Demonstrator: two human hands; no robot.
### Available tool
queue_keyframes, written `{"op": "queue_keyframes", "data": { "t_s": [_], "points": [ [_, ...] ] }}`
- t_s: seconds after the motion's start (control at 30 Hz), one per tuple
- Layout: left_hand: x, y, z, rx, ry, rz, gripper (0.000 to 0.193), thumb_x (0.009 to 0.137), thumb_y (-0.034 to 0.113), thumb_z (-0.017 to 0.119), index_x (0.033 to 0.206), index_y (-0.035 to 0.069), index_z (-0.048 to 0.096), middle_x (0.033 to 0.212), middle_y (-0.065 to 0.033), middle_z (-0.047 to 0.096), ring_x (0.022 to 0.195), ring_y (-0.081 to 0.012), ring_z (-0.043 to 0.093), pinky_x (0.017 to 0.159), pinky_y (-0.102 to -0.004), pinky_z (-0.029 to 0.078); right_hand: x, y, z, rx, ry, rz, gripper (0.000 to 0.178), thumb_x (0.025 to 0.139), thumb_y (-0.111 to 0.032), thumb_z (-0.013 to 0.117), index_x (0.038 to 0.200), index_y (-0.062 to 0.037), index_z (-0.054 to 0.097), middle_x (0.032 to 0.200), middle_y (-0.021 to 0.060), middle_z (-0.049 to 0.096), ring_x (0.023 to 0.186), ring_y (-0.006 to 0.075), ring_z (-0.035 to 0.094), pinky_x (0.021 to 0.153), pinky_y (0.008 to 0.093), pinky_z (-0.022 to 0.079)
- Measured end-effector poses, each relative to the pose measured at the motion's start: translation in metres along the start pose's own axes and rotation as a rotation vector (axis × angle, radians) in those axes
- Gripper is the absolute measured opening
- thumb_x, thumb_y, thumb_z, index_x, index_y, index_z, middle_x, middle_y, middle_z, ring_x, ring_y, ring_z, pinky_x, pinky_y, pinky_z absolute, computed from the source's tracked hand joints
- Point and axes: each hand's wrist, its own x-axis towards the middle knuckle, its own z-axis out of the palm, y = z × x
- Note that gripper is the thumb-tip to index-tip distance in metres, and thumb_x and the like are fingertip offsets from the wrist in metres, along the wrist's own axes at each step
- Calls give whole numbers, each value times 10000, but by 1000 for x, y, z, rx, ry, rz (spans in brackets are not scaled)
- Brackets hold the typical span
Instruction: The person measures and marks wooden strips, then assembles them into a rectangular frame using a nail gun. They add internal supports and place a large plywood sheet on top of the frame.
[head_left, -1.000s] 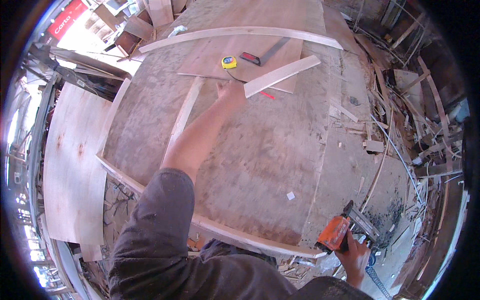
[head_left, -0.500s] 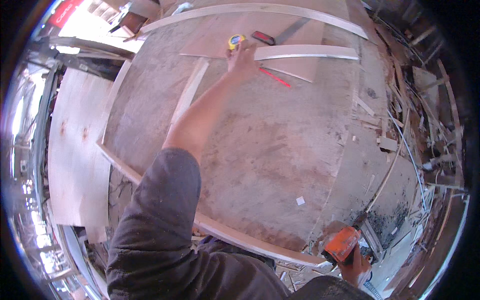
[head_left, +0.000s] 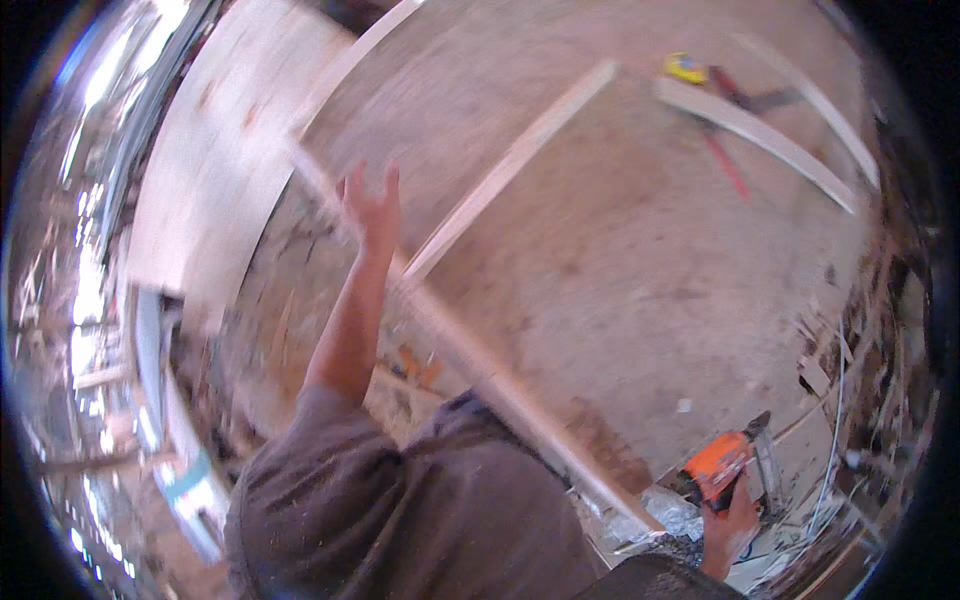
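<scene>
My left hand (head_left: 374, 215) is open, its fingers spread, over or beside the near wooden strip (head_left: 490, 380) close to its left corner. Whether it touches the wood I cannot tell. At the lower right my right hand (head_left: 733, 530) grips an orange nail gun (head_left: 718, 466), held beyond the strip's near end. A second wooden strip (head_left: 520, 160) runs away from the near strip across the broad brown board. Farther right lie a yellow tape measure (head_left: 685, 68), a loose wooden strip (head_left: 760, 138) and a thin red stick, perhaps a pencil (head_left: 728, 168).
A pale plywood sheet (head_left: 215, 160) lies to the left. A blurred red-and-dark tool (head_left: 730, 88) rests by the tape measure. Wood scraps (head_left: 815, 370) and a thin pale hose or cord (head_left: 836, 430) are along the right. Crumpled clear plastic (head_left: 668, 512) sits below the nail gun.
My left hand has left the far strip and tape measure and come back left to the near strip, fingers spreading. The view has swung left. My right hand still holds the nail gun.
</scene>
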Motion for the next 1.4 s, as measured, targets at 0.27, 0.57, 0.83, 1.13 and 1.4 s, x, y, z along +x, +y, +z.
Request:
{"op": "queue_keyframes", "data": {
  "t_s": [0.27,0.57,0.83,1.13,1.4],
  "points": [
    [18,-136,-24,-357,11,-833,1263,705,520,921,1604,-78,267,1652,-275,250,1509,-408,329,1238,-460,325,80,-50,29,-6,-113,-66,924,655,-115,906,1512,-147,563,1116,191,753,918,404,727,805,487,581],
    [9,-153,7,-657,-142,-772,742,771,16,760,1455,-56,481,1295,-185,587,1068,-299,651,854,-426,573,224,-141,73,74,65,-289,759,736,-360,890,1432,-216,625,994,120,769,840,343,742,746,480,585],
    [5,-139,13,-587,-21,-828,705,833,-18,700,1497,-44,463,1339,-168,603,1101,-275,647,891,-432,546,298,-129,92,24,112,-187,790,746,-402,890,1459,-222,602,982,146,760,864,363,739,765,452,585],
    [4,-139,-13,-744,-178,-821,818,832,61,742,1567,1,388,1472,-167,515,1196,-309,609,963,-454,548,305,-120,108,7,184,-141,884,730,-489,885,1509,-233,554,1093,146,768,985,339,748,822,453,596],
    [-5,-93,-60,-688,-261,-890,1032,810,297,844,1629,18,281,1568,-176,445,1393,-328,472,1133,-515,418,291,-114,117,-219,214,-191,992,807,-663,745,1612,-195,403,1188,45,713,1065,275,648,783,434,577]
  ]
}}
